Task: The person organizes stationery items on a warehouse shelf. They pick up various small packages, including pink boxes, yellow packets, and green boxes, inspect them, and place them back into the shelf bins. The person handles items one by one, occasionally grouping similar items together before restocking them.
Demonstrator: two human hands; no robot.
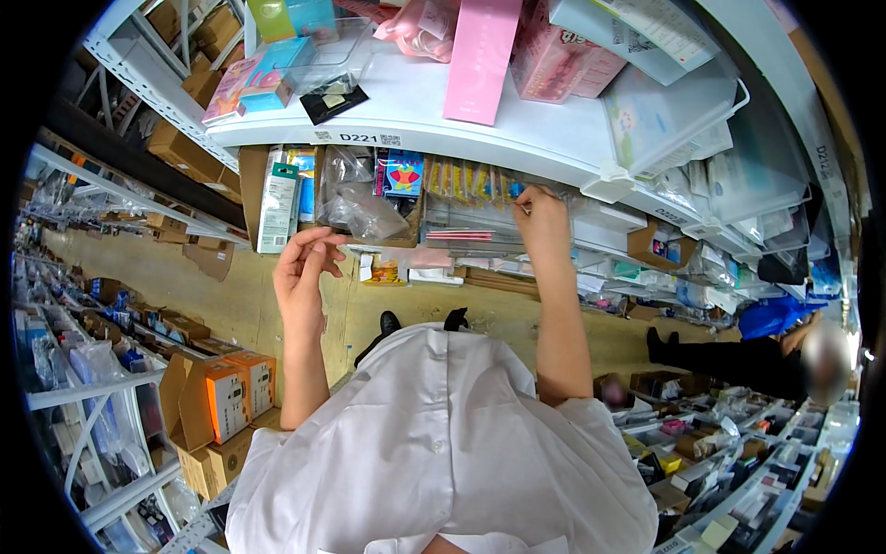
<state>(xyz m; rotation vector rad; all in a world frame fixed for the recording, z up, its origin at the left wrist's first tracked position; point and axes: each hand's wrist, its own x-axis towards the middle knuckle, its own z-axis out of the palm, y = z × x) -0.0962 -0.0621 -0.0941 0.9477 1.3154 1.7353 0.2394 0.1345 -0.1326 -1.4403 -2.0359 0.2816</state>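
Observation:
My left hand (306, 263) is at the front edge of an open cardboard box (399, 243), its fingers loosely bent and apart, holding nothing. In that box lie clear plastic bags (365, 205) and a blue card pack (403, 174) with a colourful picture. Left of it stands a white-and-green hanging box (280, 203). My right hand (543, 217) reaches into the same shelf level, fingertips pinched at the right end of a row of yellow packets (466, 181) in clear wrapping. What lies between those fingertips is too small to tell.
The upper shelf (406, 118) overhangs both hands and carries a tall pink box (482, 60) and clear bins (669, 115). Orange-and-white boxes (231, 392) in a carton stand behind on the left. Farther right in the aisle is another person (738, 360) in dark trousers.

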